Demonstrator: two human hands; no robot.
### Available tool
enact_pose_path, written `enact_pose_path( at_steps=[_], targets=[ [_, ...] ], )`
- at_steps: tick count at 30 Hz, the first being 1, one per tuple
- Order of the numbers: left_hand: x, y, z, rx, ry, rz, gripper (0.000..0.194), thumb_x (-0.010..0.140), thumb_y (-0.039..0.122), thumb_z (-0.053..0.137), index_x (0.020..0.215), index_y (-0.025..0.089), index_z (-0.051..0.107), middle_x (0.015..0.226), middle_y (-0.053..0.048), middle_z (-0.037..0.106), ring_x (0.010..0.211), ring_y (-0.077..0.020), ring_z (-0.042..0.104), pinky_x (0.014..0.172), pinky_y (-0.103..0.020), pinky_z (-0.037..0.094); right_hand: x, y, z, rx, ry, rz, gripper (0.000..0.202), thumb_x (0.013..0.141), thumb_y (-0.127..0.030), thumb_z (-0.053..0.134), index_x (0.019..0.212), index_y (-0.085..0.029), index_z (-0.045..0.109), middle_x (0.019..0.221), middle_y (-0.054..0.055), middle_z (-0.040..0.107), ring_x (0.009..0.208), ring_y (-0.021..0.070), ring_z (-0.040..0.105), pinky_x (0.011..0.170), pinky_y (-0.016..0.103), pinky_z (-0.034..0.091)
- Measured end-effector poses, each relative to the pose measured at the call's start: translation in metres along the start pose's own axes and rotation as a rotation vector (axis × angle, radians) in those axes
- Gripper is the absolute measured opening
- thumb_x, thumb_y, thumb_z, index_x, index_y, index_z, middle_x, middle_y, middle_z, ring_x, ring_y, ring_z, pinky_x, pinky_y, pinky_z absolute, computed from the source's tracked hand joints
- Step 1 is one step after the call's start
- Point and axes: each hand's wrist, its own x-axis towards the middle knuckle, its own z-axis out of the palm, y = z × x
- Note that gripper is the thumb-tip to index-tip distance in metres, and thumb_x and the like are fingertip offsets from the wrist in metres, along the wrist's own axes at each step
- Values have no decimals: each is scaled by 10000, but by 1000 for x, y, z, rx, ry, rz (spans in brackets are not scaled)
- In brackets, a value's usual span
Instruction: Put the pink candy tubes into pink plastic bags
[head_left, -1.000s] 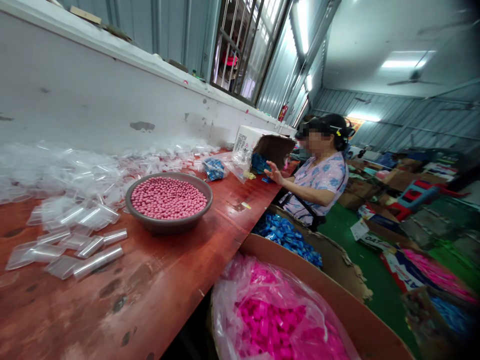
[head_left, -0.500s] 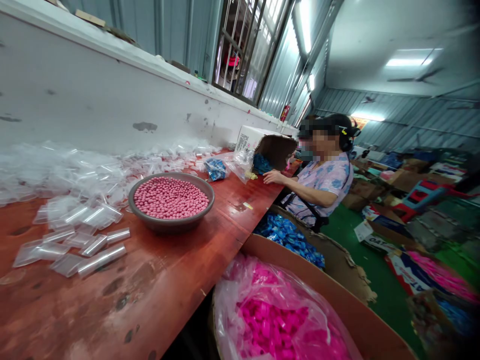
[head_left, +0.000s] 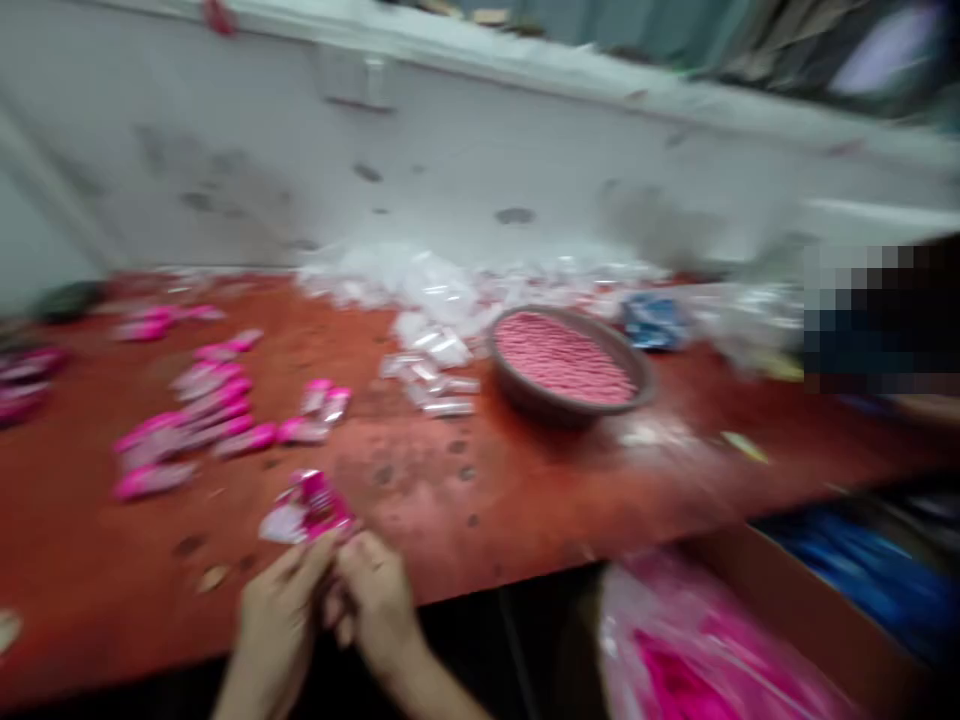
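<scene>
At the table's front edge my left hand [head_left: 281, 600] and my right hand [head_left: 379, 590] are close together. Their fingers are closed on the near end of a shiny pink packet [head_left: 321, 503], which has a clear plastic part at its left. Blur hides its details. Beyond it on the red-brown table [head_left: 420, 490] lie several slim pink-and-clear packets [head_left: 214, 405], with a small group of similar ones [head_left: 319, 408] to their right. Farther right are clear plastic sleeves [head_left: 431, 375] and a grey-brown bowl [head_left: 517, 385] full of small pink beads [head_left: 562, 360].
A white wall [head_left: 450, 170] backs the table. Below its front edge at right stands a plastic-lined box of pink pieces [head_left: 682, 680], with blue pieces [head_left: 877, 570] beyond. A blue packet [head_left: 652, 320] lies behind the bowl. Another person [head_left: 892, 320] is at far right.
My view has swung left and down. Both my hands with the pink packet, and the rows of pink packets, have come into sight; the bowl now appears farther right.
</scene>
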Motion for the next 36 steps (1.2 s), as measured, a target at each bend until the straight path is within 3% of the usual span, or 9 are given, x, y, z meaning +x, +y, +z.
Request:
enact_pose_path(
  at_steps=[2, 4, 9, 16, 20, 23, 26, 29, 36],
  targets=[
    [-3, -8, -13, -45, 102, -94, 350, 750, 464, 496, 675, 132, 575, 365, 46, 418, 292, -108, 414, 304, -233, 358, 3, -1, 6, 49, -36, 55, 348, 794, -472, 456, 641, -160, 469, 395, -75, 445, 274, 20, 288, 276, 128, 189],
    [-2, -11, -23, -299, -18, -173, 338, 743, 462, 507, 700, 130, 556, 373, 42, 450, 281, -117, 437, 311, -240, 379, 7, -5, 10, 71, -86, 109, 328, 789, -447, 481, 633, -159, 458, 405, -75, 433, 284, 16, 274, 274, 122, 176],
    [-2, -1, -41, -631, 4, -112, 328, 778, 418, 484, 662, 117, 543, 502, -5, 550, 369, -100, 505, 378, -214, 423, 3, -9, 20, -19, -158, 115, 248, 805, -400, 483, 746, -162, 515, 476, -62, 433, 336, 34, 292, 294, 135, 197],
    [2, -12, -51, -605, 0, -128, 276, 731, 378, 561, 651, 115, 541, 445, 11, 519, 310, -100, 462, 303, -205, 379, -3, -5, 29, -448, -88, -80, 258, 829, -390, 450, 710, -168, 503, 505, -53, 422, 392, 52, 342, 355, 157, 270],
    [-3, -21, -49, -559, -5, -121, 307, 728, 420, 549, 643, 125, 534, 433, 19, 509, 304, -112, 470, 306, -222, 389, 2, -1, 31, -237, -89, 44, 290, 815, -410, 457, 657, -167, 469, 474, -62, 397, 352, 39, 298, 314, 147, 226],
    [-9, -24, -56, -492, 5, -78, 302, 762, 419, 500, 729, 130, 578, 457, 14, 542, 349, -130, 514, 376, -247, 437, 7, 1, 33, -46, -101, 156, 263, 781, -415, 499, 701, -165, 493, 461, -70, 402, 316, 28, 256, 276, 135, 185],
    [-11, -23, -68, -231, 186, 64, 251, 762, 344, 524, 896, 163, 636, 655, -18, 655, 558, -157, 608, 552, -264, 489, 8, 1, 36, -3, -103, 188, 234, 772, -398, 516, 756, -164, 526, 452, -67, 434, 298, 21, 258, 265, 121, 177],
    [-10, -21, -80, 119, 337, 267, 177, 753, 263, 548, 865, 199, 670, 787, -27, 681, 686, -156, 617, 647, -243, 470, 8, 1, 40, -19, -92, 186, 235, 774, -394, 516, 749, -161, 538, 452, -63, 441, 305, 21, 275, 266, 115, 180],
    [-6, -24, -91, 449, 328, 518, 179, 795, 189, 476, 845, 177, 648, 761, -45, 671, 659, -132, 597, 638, -231, 447, 5, 5, 44, -115, -86, 166, 240, 770, -391, 527, 779, -152, 542, 487, -53, 444, 340, 33, 306, 281, 124, 207]
  ],
)
